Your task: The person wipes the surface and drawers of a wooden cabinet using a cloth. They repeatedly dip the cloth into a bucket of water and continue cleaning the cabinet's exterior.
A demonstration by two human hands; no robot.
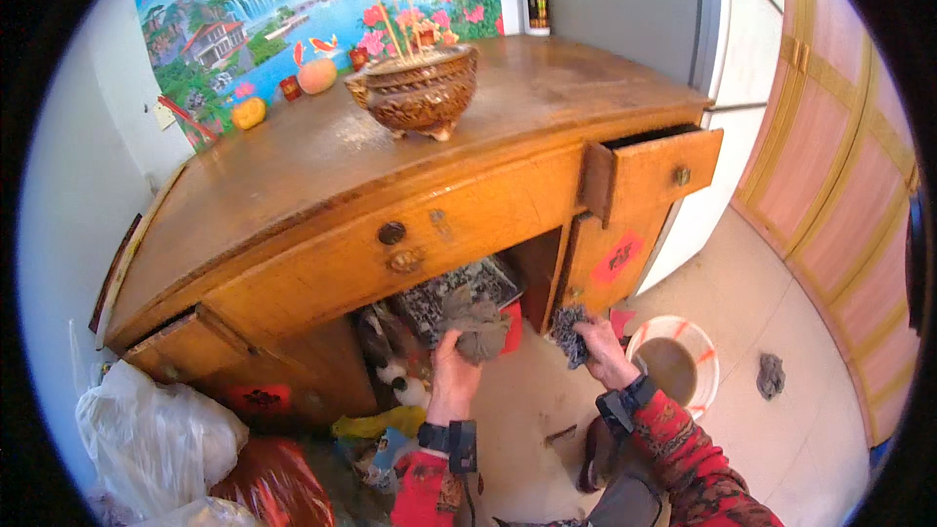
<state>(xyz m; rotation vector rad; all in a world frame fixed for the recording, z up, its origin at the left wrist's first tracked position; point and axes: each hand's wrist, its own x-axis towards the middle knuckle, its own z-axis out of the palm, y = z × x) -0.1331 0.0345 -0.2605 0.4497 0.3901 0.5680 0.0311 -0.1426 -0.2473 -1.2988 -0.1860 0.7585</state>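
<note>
My left hand [455, 369] grips a crumpled grey-brown cloth [476, 329] in front of the opening under the wooden desk [468, 205]. To its right, my right hand [606, 351] holds a dark grey bunched cloth [569, 335] near the desk's right cabinet door [604, 263]. Just beyond my right wrist stands a pale basin with orange-red marks [711, 351], holding murky brown water [666, 369]. Behind the left cloth, a dark speckled item [457, 289] and a red item [514, 326] sit in the opening; the cloth partly hides both.
A brown glazed incense burner [421, 91] with sticks stands on the desktop, near an orange fruit [249, 113] and a white bottle [536, 7]. The upper right drawer [662, 161] juts out. Plastic bags [157, 432] crowd the lower left. Another grey rag [771, 375] lies on the tiled floor.
</note>
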